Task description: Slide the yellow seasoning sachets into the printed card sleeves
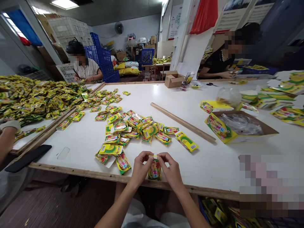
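Observation:
My left hand [140,167] and my right hand [170,169] both pinch the top edge of one small yellow-green sachet [154,171], which hangs between them over the near edge of the white table [213,164]. Just beyond my hands lies a loose scatter of the same sachets [133,129], several face up. One sachet [186,141] lies apart to the right of the scatter.
A wooden strip [182,122] lies diagonally on the table. An open box of bags [239,126] stands at the right. A large sachet heap [33,96] fills the left table. Two people sit at the far side. A black phone [28,157] lies at the near left.

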`<state>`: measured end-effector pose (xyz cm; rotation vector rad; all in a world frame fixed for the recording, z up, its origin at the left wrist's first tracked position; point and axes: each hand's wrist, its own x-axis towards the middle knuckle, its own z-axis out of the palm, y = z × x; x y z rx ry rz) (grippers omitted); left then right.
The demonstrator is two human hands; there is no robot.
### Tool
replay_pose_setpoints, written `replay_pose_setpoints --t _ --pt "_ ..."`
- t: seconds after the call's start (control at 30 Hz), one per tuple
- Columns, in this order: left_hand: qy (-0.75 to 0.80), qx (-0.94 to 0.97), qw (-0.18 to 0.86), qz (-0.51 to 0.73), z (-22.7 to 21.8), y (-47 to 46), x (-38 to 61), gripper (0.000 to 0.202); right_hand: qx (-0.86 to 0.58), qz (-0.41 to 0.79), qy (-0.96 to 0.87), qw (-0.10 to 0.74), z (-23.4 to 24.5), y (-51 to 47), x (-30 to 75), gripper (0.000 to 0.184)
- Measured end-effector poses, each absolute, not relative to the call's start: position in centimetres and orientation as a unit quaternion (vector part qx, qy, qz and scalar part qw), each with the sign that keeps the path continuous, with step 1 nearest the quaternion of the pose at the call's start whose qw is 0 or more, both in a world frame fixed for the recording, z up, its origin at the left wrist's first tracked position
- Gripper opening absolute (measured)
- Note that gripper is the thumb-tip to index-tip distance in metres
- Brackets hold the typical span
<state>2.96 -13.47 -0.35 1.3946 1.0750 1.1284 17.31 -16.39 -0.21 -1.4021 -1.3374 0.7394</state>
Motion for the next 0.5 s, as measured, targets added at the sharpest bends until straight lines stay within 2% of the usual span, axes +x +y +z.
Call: replay_pose_setpoints --t 0.2,0.33,0.5 --pt "0.417 0.536 0.562 0.472 -1.48 -13.17 2.64 0.026 -0.573 0.333 -0.539 0.520 -0.47 -16.56 17.40 0.033" --pt "0.430 0.549 0.539 0.472 -1.10 -12.87 2.92 0.021 -0.574 0.338 -0.542 0.512 0.03 -16.12 17.46 0.032" --pt "0.435 0.574 0.518 0.462 -1.20 -13.14 2.77 0.025 -0.574 0.340 -0.544 0.509 -0.20 -16.33 17.44 0.033"
